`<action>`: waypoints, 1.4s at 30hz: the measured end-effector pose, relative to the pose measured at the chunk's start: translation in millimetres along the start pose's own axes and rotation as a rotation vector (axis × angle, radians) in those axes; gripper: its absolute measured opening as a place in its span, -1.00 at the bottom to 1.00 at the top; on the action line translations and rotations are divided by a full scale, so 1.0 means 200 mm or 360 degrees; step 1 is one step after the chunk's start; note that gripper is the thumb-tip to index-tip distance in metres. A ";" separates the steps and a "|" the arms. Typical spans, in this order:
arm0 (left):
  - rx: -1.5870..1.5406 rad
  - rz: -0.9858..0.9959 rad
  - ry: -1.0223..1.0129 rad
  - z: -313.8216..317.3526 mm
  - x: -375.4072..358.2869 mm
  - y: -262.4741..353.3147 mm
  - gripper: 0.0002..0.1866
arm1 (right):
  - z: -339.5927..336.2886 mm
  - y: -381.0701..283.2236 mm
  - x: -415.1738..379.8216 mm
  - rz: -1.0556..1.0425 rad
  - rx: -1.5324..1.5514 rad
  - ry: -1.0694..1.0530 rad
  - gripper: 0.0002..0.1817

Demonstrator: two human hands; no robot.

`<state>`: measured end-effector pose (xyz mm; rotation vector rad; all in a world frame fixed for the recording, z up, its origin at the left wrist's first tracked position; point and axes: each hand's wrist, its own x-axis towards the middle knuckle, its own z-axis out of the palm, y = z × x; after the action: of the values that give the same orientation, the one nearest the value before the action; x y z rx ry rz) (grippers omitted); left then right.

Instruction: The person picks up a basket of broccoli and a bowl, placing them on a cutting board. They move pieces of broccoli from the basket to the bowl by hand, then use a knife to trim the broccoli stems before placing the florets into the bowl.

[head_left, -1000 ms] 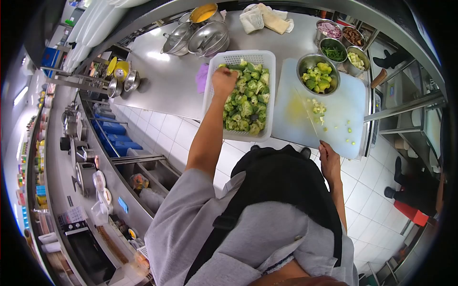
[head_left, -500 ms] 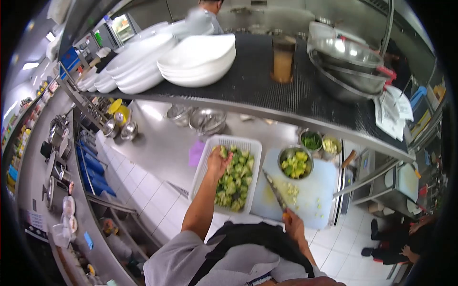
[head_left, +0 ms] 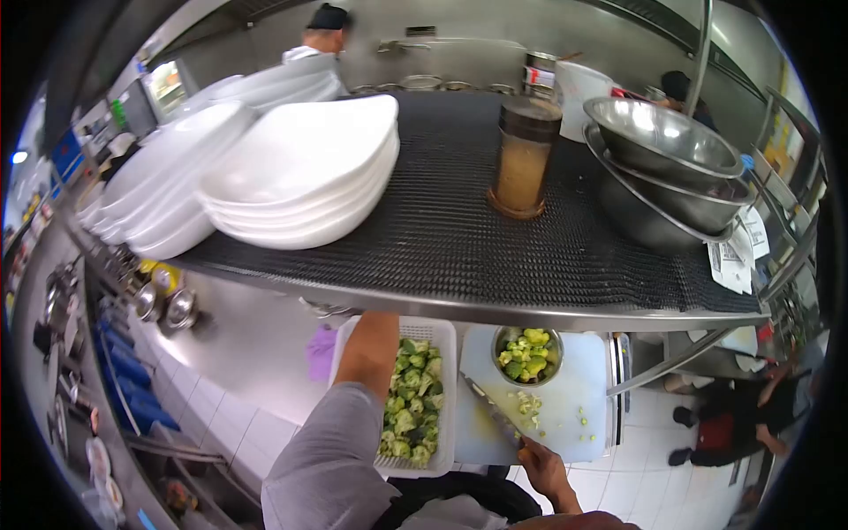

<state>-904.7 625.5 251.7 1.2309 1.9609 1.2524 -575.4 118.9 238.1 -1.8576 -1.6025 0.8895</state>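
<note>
My right hand (head_left: 546, 466) is wrapped round the handle of a kitchen knife (head_left: 491, 408), its blade resting low over the white cutting board (head_left: 587, 380). Small pale green bits (head_left: 528, 406) lie beside the blade. On the board stands a metal bowl (head_left: 559, 360) of cut broccoli pieces (head_left: 527, 352). Left of the board, a white plastic basket (head_left: 450, 389) holds many broccoli florets (head_left: 411, 406). My left forearm (head_left: 369, 349) reaches forward across the basket's left side; the shelf edge hides my left hand.
Overhead, a shelf with black matting (head_left: 433, 238) carries stacked white dishes (head_left: 305, 168), a jar of brown liquid (head_left: 523, 163) and metal bowls (head_left: 667, 146). A purple cloth (head_left: 321, 353) lies left of the basket. One person (head_left: 325, 35) is at the back, another (head_left: 742, 424) at right.
My left hand has moved from the broccoli in the basket to forward beneath the shelf. The view has shifted, so the shelf covers more. My right hand keeps the knife on the board.
</note>
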 end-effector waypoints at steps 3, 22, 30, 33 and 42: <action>0.0047 0.0001 0.0003 0.09 0.13 -0.07 -0.81 | 0.02 0.02 0.00 -0.0047 -0.0001 0.0051 -0.51; -0.0736 0.1357 0.0826 -1.76 -1.36 1.08 -0.70 | 0.03 0.19 0.02 -0.0261 0.0164 -0.0028 -0.49; 0.0084 0.1499 0.1073 -1.80 -1.41 1.56 -0.56 | -0.03 0.09 0.00 -0.0105 0.0099 -0.0097 -0.52; -0.0412 0.1537 0.0872 -1.72 -1.52 1.35 -0.85 | 0.00 0.11 0.01 -0.0160 0.0152 -0.0047 -0.53; -0.1864 -0.0958 -0.1144 -0.74 -1.84 -0.20 -0.75 | -0.06 0.08 -0.01 -0.0082 0.0242 -0.0029 -0.57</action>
<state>-867.5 229.3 262.7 0.3239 0.6984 1.0861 -556.4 114.9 234.0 -1.7014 -1.5409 0.9797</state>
